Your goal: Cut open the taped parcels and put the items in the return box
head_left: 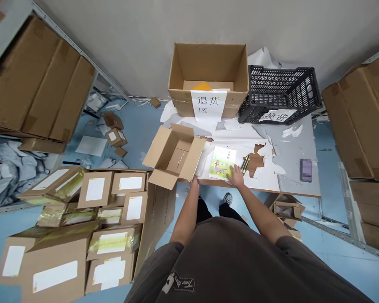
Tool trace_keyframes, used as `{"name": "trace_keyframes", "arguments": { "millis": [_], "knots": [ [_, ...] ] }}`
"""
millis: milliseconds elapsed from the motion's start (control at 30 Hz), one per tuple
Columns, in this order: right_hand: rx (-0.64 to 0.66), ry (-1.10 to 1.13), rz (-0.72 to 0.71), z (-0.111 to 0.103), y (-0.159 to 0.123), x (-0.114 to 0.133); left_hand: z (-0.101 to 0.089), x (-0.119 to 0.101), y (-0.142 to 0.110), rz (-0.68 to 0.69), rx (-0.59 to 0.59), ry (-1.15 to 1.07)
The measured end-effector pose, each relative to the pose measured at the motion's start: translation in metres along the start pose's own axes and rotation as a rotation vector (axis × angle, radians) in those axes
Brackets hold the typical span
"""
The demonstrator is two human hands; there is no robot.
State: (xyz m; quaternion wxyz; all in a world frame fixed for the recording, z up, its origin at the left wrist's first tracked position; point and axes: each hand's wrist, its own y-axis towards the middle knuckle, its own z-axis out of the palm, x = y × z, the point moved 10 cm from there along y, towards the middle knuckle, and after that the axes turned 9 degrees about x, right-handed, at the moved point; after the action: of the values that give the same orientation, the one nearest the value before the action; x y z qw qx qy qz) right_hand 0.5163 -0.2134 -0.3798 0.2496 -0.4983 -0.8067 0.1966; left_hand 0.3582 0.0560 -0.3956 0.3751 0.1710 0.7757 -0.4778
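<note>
Head view shows a booklet with a green illustrated cover [221,163] lying on the white paper [265,180] that covers part of the table. The person's right hand [236,175] rests at its lower right corner, fingers partly spread over the edge; whether they grip it, one cannot tell. Dark pens with yellow parts [246,163] lie just beside that hand, next to a torn brown patch. To the booklet's left stands an open carton [193,159], flaps out. The left hand [194,182] is at its near right flap, mostly hidden, so how far its fingers are open cannot be told. Behind stand a large carton [177,101] with a paper sign and a black crate [284,99]. A purple item [306,170] lies at the table's right.
</note>
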Motion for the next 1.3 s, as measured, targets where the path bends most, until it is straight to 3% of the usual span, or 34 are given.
{"name": "trace_keyframes", "arguments": {
  "millis": [133, 233, 300, 400, 467, 633, 767, 867, 1067, 1200, 1300],
  "knots": [
    [-0.035, 0.055, -0.029, 0.004, -0.005, -0.003, 0.021, -0.014, -0.026, 0.089, -0.068, 0.079],
    [0.031, 0.06, -0.062, 0.014, -0.002, -0.001, 0.067, -0.046, -0.017, 0.226, 0.093, 0.305],
    [0.103, 0.053, -0.074, 0.024, 0.002, 0.002, 0.087, -0.053, 0.002, 0.163, 0.158, 0.48],
    [0.159, 0.039, -0.067, 0.035, 0.006, 0.006, 0.088, -0.05, 0.033, -0.023, 0.118, 0.594],
    [0.154, 0.037, -0.071, 0.037, 0.008, 0.009, 0.084, -0.047, 0.046, -0.072, 0.096, 0.598],
    [0.154, 0.055, -0.081, 0.037, 0.008, 0.012, 0.077, -0.047, 0.056, -0.068, 0.12, 0.592],
    [0.165, 0.075, -0.069, 0.037, 0.01, 0.01, 0.073, -0.059, 0.055, 0.002, 0.087, 0.605],
    [0.161, 0.097, -0.062, 0.036, 0.012, 0.008, 0.076, -0.064, 0.053, 0.054, 0.087, 0.491],
    [0.1, 0.272, -0.085, 0.032, 0.014, 0.0, 0.101, -0.05, 0.04, 0.041, 0.327, 0.149],
    [-0.062, 0.686, -0.009, 0.005, 0.01, -0.022, 0.11, -0.058, 0.018, 0.087, 0.515, -0.182],
    [-0.032, 1.1, -0.016, -0.018, 0.002, -0.028, 0.107, -0.075, 0.0, 0.122, 0.604, -0.326]
  ]
}}
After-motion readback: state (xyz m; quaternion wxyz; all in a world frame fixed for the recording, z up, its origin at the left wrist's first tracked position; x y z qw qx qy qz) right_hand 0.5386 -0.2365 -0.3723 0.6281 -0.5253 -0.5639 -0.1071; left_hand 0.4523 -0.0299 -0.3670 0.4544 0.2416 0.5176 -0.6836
